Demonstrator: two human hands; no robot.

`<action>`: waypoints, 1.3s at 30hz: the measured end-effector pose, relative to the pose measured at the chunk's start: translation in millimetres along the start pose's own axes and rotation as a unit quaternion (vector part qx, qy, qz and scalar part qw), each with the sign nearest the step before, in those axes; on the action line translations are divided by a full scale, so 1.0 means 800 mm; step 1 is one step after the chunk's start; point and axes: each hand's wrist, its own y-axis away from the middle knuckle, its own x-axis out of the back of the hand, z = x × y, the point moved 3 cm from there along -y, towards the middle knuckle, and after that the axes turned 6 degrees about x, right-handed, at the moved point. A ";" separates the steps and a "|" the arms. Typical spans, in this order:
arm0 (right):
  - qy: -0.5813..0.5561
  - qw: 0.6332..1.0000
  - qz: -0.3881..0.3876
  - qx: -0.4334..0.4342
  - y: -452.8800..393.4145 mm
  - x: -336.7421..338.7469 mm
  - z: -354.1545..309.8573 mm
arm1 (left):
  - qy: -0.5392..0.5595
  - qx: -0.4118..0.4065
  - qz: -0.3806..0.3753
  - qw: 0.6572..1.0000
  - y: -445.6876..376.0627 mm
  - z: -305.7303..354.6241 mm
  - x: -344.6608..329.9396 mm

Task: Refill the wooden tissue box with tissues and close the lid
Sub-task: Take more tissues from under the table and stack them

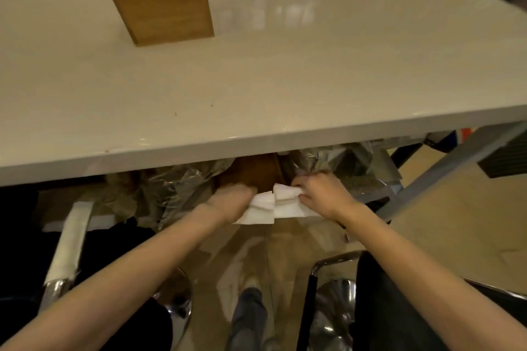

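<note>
My 2 hands reach below the near edge of the white table [285, 80], both closed on a stack of white tissues [273, 205]. My left hand [231, 202] lies curled over the stack's left end, fingers wrapped down around it. My right hand [322, 194] pinches the right end between thumb and fingers. The tissues are folded, soft and plain white, and show as 2 bundles side by side with a dark seam between them. Their long axis runs left to right from one hand to the other, roughly parallel to the table edge, held level above the floor. Behind them sit crinkled clear plastic wrapping [176, 188] and something brown I cannot make out.

The wooden tissue box [162, 6] stands upright on the table's far left part, well apart from my hands. It is light, grained wood, square-sided and taller than wide, its open top facing up. Whether the wooden piece behind it is its lid, I cannot tell.
</note>
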 end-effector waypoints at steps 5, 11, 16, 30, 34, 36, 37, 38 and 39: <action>-0.015 0.999 -0.031 0.001 0.064 0.084 -0.031 | -0.049 -0.071 0.016 0.996 0.064 0.041 0.056; -0.045 0.998 -0.039 0.022 0.111 0.184 -0.068 | -0.063 -0.132 0.020 0.989 0.135 0.066 0.136; -0.110 0.992 -0.024 0.049 0.118 0.266 -0.095 | -0.032 -0.119 -0.003 0.992 0.188 0.069 0.212; -0.173 0.982 -0.025 0.076 -0.026 0.353 -0.079 | 0.151 -0.035 -0.045 0.987 0.137 -0.043 0.340; -0.177 0.981 -0.046 0.064 -0.081 0.347 -0.063 | 0.127 -0.001 -0.042 0.991 0.090 -0.066 0.349; -0.180 0.981 -0.055 0.055 -0.104 0.345 -0.058 | 0.117 0.008 -0.039 0.992 0.074 -0.073 0.354; -0.179 0.980 -0.060 0.054 -0.114 0.344 -0.057 | 0.114 0.011 -0.040 0.993 0.067 -0.077 0.356; -0.176 0.981 -0.063 0.055 -0.123 0.342 -0.055 | 0.107 0.013 -0.040 0.993 0.061 -0.080 0.357; -0.170 0.982 -0.063 0.056 -0.132 0.340 -0.054 | 0.096 0.015 -0.039 0.995 0.056 -0.083 0.358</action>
